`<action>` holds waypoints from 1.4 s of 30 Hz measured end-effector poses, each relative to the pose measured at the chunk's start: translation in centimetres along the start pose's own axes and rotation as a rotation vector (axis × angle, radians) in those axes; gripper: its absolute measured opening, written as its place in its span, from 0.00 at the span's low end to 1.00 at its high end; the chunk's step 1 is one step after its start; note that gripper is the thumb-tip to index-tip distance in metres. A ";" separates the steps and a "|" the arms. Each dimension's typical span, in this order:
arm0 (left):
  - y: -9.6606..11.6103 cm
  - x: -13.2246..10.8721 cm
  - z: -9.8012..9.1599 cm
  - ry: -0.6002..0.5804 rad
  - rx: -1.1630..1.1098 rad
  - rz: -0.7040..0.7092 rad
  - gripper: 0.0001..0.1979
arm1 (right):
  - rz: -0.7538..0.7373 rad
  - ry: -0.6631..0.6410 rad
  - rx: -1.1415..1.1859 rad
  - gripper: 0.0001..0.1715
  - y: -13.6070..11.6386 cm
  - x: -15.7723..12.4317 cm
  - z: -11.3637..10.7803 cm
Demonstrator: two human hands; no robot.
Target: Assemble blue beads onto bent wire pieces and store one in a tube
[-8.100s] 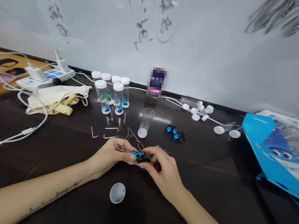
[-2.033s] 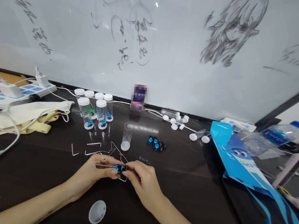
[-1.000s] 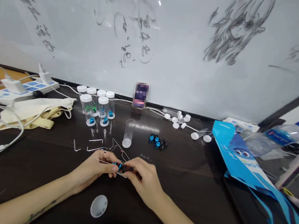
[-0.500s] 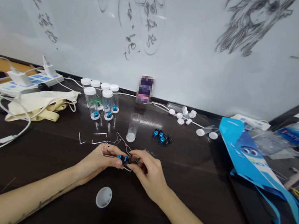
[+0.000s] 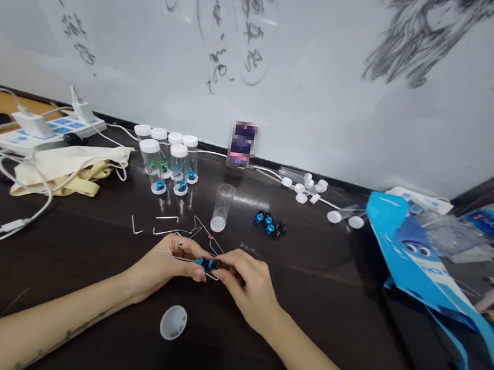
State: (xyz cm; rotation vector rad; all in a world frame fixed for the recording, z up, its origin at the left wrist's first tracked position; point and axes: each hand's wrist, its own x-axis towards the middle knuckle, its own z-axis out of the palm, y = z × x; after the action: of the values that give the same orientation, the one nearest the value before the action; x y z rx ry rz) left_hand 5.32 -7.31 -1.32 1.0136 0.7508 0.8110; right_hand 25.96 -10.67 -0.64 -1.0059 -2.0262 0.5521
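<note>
My left hand point(image 5: 167, 264) and my right hand point(image 5: 248, 286) meet over the dark table, both pinched on a small blue and black part point(image 5: 206, 262) threaded on a thin metal wire. The left fingers also hold the wire's long end, which points left. Bent wire pieces point(image 5: 161, 226) lie just beyond my left hand. An open clear tube point(image 5: 221, 207) stands upright behind my hands. A white cap point(image 5: 173, 322) lies open side up in front of my left wrist. A small heap of blue and black parts point(image 5: 270, 225) rests to the right of the tube.
Several capped tubes point(image 5: 168, 157) with blue or green parts stand at the back left. A cream cloth bag point(image 5: 66, 167), white cables and a power strip point(image 5: 45, 128) fill the far left. Loose caps point(image 5: 306, 188) and a blue printed bag point(image 5: 424, 260) lie at the right. A whiteboard wall rises behind.
The hands hold the same part on the wire throughout, with only small finger shifts. The camera has tilted down and drifted slightly, moving everything up in view.
</note>
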 end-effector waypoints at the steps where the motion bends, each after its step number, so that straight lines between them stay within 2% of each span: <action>1: 0.0 0.0 0.0 0.000 0.002 0.002 0.10 | 0.001 -0.002 -0.003 0.10 0.0 0.0 0.0; 6: 0.1 0.0 0.1 0.013 -0.002 0.015 0.09 | 0.013 -0.003 -0.002 0.11 -0.2 0.1 -0.2; 11: 0.0 0.2 0.0 0.064 -0.049 0.022 0.08 | -0.031 0.036 0.026 0.17 -0.1 -0.1 -0.3; 21: -0.2 0.3 -0.2 0.051 -0.069 0.030 0.09 | -0.051 0.041 0.037 0.21 0.1 -0.2 -0.2; 25: -0.2 0.3 -0.2 0.043 -0.080 0.035 0.09 | -0.090 0.052 0.071 0.21 0.3 -0.3 -0.1; 42: -0.2 0.4 -0.4 0.019 -0.056 0.031 0.08 | -0.080 0.045 0.089 0.21 0.4 -0.3 0.0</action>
State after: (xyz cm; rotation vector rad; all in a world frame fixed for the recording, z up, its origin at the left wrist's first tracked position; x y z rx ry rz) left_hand 5.25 -6.89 -1.73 0.9701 0.7261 0.8647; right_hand 26.26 -10.68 -0.99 -0.8732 -1.9751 0.5670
